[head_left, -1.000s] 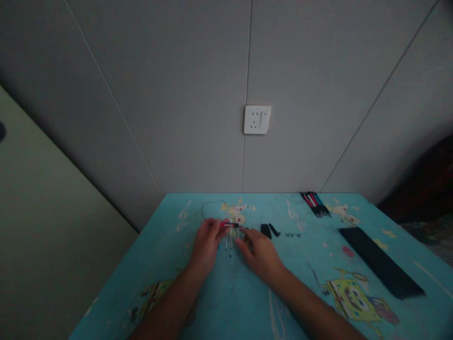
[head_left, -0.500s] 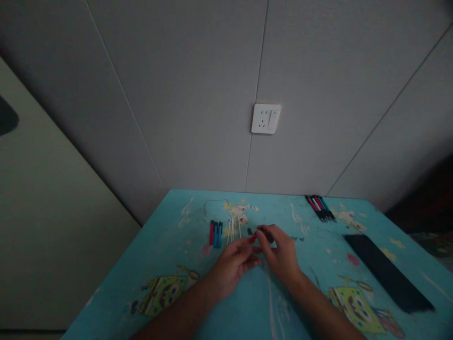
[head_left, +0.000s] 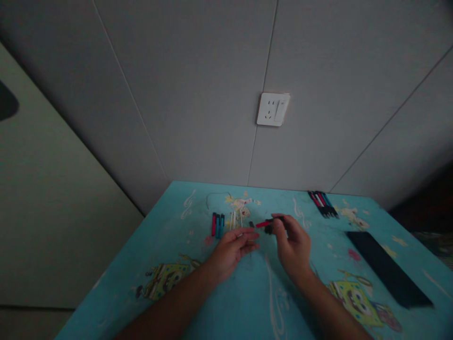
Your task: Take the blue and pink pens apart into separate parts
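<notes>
My right hand (head_left: pixel 294 243) pinches a red and black pen barrel (head_left: pixel 262 224), its red end pointing left. My left hand (head_left: pixel 236 248) is just to the left, fingers apart, with nothing visible in it. Beyond the left hand lie several thin white refills (head_left: pixel 233 220). A red pen barrel (head_left: pixel 213 224) and two blue pen barrels (head_left: pixel 220 226) stand in a row left of them. Small black pen parts (head_left: pixel 268 230) lie on the table close to my right fingers, partly hidden.
Several pens (head_left: pixel 322 204) in red, white, black and blue lie side by side at the back right. A flat black strip (head_left: pixel 389 269) rests on the right of the blue cartoon-print table (head_left: pixel 247 302). A wall socket (head_left: pixel 273 109) is above the table.
My right hand has drawn away to the right from my left hand with the red and black pen barrel. My left fingers have come off it. The view has shifted slightly.
</notes>
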`<action>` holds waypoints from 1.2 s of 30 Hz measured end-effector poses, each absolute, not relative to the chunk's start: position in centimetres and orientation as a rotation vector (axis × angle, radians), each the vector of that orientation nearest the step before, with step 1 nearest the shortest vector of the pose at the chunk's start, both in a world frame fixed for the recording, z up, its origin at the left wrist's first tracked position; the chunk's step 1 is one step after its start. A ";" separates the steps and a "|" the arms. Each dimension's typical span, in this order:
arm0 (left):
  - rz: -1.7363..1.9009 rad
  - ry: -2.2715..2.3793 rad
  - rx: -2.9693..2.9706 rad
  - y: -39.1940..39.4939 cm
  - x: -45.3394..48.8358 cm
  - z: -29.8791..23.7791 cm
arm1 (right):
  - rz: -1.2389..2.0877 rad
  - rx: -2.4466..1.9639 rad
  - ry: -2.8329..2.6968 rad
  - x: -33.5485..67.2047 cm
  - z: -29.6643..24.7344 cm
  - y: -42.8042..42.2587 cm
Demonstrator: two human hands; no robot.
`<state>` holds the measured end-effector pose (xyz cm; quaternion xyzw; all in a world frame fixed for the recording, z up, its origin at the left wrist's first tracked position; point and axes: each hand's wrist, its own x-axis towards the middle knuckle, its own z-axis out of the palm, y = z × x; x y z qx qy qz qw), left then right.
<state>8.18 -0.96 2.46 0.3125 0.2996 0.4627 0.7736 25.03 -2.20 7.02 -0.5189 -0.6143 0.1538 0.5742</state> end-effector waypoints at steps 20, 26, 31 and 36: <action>1.153 0.699 1.397 -1.9 7.3 5.1 | 1.221 -0.966 -1.051 23.8 5.7 -1.0; 1.235 0.696 1.768 -3.5 6.4 6.5 | 1.658 -0.867 -1.011 21.5 4.6 -2.9; 1.162 0.620 1.756 -4.1 6.5 7.1 | 1.707 -0.852 -0.970 21.0 4.1 -3.7; 1.132 0.616 1.721 -3.9 6.6 7.2 | 1.700 -0.860 -0.941 21.1 4.4 -3.5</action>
